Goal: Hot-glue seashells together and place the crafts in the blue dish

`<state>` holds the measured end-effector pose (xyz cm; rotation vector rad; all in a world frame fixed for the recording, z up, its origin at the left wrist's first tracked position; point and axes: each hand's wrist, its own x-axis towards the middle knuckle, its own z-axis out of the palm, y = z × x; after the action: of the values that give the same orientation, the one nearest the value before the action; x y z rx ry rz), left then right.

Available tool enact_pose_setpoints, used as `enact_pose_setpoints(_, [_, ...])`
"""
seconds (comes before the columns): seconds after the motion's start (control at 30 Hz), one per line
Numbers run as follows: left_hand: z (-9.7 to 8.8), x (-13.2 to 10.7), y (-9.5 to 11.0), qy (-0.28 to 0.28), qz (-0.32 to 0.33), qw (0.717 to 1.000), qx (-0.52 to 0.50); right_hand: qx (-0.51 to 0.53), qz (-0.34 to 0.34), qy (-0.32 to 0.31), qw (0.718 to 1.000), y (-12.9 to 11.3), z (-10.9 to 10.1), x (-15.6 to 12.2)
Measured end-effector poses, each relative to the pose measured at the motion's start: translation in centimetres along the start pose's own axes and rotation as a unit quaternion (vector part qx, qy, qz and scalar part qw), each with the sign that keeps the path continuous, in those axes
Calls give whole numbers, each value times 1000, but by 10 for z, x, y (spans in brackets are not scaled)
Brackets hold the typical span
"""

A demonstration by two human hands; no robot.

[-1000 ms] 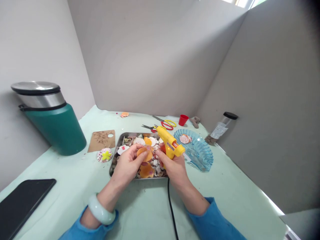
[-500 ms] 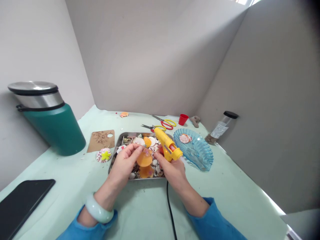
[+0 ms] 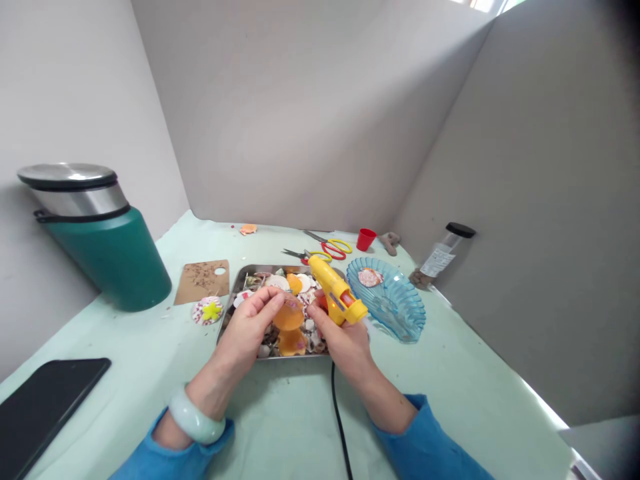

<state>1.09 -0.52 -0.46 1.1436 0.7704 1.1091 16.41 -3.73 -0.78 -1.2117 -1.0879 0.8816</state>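
Observation:
My left hand (image 3: 253,323) is closed, pinching the edge of an orange seashell (image 3: 289,316) between thumb and fingers. My right hand (image 3: 346,340) is wrapped round a yellow hot glue gun (image 3: 334,287), whose rear end points toward me and to the right. Its nozzle is hidden from view. Both hands are over a metal tray (image 3: 295,359) full of shells and small stones. Below the held shell, a second orange shell (image 3: 293,342) shows; I cannot tell whether the two touch. A black cord (image 3: 340,413) runs from under my right hand toward me.
A blue shell-shaped dish (image 3: 400,307) is at right, a labelled jar (image 3: 443,257) beyond it. Behind the tray are scissors (image 3: 327,247) and a red cup (image 3: 366,239). At left are a brown card (image 3: 200,283), a decorated shell (image 3: 207,310), a green bottle (image 3: 110,253) and a phone (image 3: 50,407).
The held orange shell has tilted slightly and shifted a little in my left fingers. Both hands keep almost the same place, and the glue gun is nearly still.

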Motion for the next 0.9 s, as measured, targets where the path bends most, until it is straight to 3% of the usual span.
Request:
enact_pose_setpoints(0.33, [2, 0, 3, -9, -6, 1000, -5, 11, -11, -17, 1000, 0, -2, 0])
enact_pose_setpoints(0.5, [3, -1, 3, 25, -23, 999, -25, 29, -8, -18, 999, 4, -2, 2])
enact_pose_setpoints(0.7, [6, -2, 6, 20, -29, 999, 29, 55, 6, 23, 998, 4, 1, 5])
enact_pose_setpoints(0.9, [8, -1, 8, -1, -38, 997, 69, 31, 1, -10, 999, 3, -1, 4])
